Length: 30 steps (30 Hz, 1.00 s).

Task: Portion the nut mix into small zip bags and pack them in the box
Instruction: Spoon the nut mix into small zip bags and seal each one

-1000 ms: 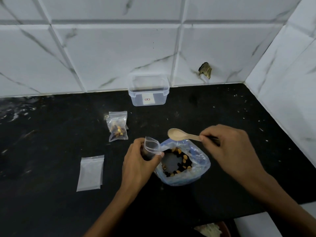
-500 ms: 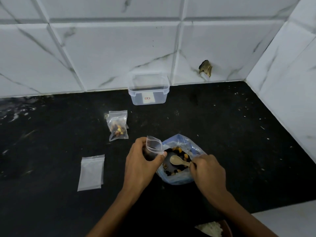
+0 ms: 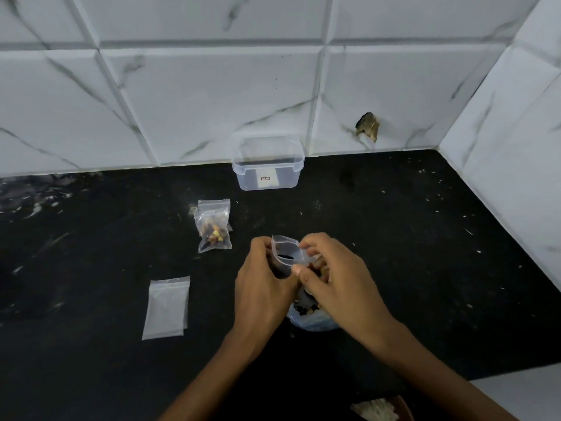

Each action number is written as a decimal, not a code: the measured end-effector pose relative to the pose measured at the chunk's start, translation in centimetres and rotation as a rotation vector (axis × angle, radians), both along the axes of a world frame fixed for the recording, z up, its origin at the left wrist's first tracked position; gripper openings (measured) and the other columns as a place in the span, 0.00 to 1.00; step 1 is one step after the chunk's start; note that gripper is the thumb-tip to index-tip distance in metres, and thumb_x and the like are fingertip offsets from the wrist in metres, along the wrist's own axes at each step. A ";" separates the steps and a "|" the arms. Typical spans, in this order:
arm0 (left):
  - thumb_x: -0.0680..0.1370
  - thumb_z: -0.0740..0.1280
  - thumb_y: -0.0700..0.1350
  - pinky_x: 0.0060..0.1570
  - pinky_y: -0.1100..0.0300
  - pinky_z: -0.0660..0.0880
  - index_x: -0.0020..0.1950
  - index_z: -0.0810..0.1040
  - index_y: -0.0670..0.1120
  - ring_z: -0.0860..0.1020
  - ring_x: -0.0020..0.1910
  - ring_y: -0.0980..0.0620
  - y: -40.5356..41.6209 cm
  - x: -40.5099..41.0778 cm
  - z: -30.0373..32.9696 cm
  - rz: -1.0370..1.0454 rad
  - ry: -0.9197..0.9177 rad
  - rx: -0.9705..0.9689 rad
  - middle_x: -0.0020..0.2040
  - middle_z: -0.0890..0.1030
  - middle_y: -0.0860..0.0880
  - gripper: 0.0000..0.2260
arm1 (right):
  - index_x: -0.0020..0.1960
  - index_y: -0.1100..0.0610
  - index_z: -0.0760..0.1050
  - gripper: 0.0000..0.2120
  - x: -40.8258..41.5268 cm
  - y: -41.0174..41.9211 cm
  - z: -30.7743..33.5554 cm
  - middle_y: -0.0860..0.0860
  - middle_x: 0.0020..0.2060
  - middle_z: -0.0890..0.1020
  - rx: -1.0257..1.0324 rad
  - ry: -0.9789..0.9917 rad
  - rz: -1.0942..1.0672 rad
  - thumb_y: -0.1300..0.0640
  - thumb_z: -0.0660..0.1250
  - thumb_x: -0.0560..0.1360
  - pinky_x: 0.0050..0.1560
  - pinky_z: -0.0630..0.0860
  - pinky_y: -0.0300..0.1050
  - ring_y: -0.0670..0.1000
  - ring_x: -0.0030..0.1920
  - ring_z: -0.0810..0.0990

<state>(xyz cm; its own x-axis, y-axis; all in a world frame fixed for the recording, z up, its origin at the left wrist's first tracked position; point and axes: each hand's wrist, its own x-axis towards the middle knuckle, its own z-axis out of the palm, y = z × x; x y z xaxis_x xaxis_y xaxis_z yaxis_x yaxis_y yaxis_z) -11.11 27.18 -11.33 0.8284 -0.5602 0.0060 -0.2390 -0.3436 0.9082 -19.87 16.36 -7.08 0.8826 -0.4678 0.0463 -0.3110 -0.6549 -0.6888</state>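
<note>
Up from the nut mix bag (image 3: 314, 322) since half a second back: right hand (image 3: 340, 284), spoon no longer in sight beneath it, fingers curled at the mouth of the small zip bag (image 3: 283, 252); cannot tell whether anything is gripped there. Left hand (image 3: 262, 287) wrapped round that bag, holding it upright and open, just above the big bag. Filled zip bag (image 3: 214, 227) lying to the left, sealed, nuts inside. Empty zip bag (image 3: 167, 306) flat on the black counter (image 3: 425, 268), nearer the left edge. Clear box (image 3: 267, 164) against the tiled wall (image 3: 212, 95), lid off, well apart from both hands.
</note>
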 end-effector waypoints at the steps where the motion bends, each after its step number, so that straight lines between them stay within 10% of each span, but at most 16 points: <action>1: 0.71 0.76 0.53 0.48 0.57 0.80 0.56 0.70 0.58 0.79 0.46 0.64 0.0 0.1 0.2 -0.007 -0.010 -0.003 0.48 0.81 0.58 0.19 | 0.57 0.46 0.71 0.11 0.2 -0.1 0.0 0.42 0.50 0.75 -0.052 -0.007 0.022 0.52 0.66 0.76 0.50 0.76 0.39 0.41 0.49 0.76; 9: 0.75 0.73 0.48 0.51 0.69 0.75 0.60 0.72 0.59 0.78 0.54 0.67 1.7 1.4 0.5 -0.126 0.156 -0.136 0.53 0.81 0.63 0.17 | 0.46 0.54 0.78 0.02 1.4 -2.4 1.0 0.45 0.40 0.79 -0.178 -0.072 0.199 0.59 0.67 0.75 0.45 0.76 0.42 0.43 0.42 0.77; 15: 0.78 0.65 0.38 0.46 0.66 0.77 0.54 0.80 0.42 0.82 0.45 0.57 2.3 3.8 1.2 -0.222 0.163 -0.311 0.45 0.85 0.52 0.07 | 0.45 0.53 0.80 0.04 2.3 -3.6 1.6 0.44 0.40 0.81 -0.073 -0.054 0.306 0.61 0.69 0.74 0.45 0.75 0.36 0.41 0.43 0.78; 22: 0.79 0.65 0.36 0.42 0.69 0.76 0.46 0.82 0.43 0.82 0.41 0.59 1.4 4.7 1.9 -0.123 0.144 -0.385 0.40 0.85 0.52 0.07 | 0.59 0.47 0.70 0.17 3.2 -3.1 1.4 0.46 0.38 0.81 0.213 -0.177 0.096 0.61 0.69 0.74 0.46 0.74 0.32 0.42 0.42 0.80; 30: 0.79 0.66 0.37 0.39 0.68 0.77 0.45 0.82 0.44 0.82 0.37 0.58 0.8 5.5 2.4 -0.081 0.034 -0.382 0.37 0.84 0.51 0.06 | 0.47 0.55 0.80 0.04 4.1 -3.4 0.5 0.48 0.39 0.83 0.343 -0.163 0.016 0.62 0.69 0.74 0.46 0.79 0.41 0.46 0.42 0.81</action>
<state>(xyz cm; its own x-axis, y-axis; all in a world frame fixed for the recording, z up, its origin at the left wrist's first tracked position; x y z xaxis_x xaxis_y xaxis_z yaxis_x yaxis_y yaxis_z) -5.61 28.03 -8.95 0.7847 -0.5868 0.1997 -0.2187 0.0394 0.9750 -15.79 13.00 -6.54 0.8838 -0.4670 0.0295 -0.1712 -0.3814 -0.9084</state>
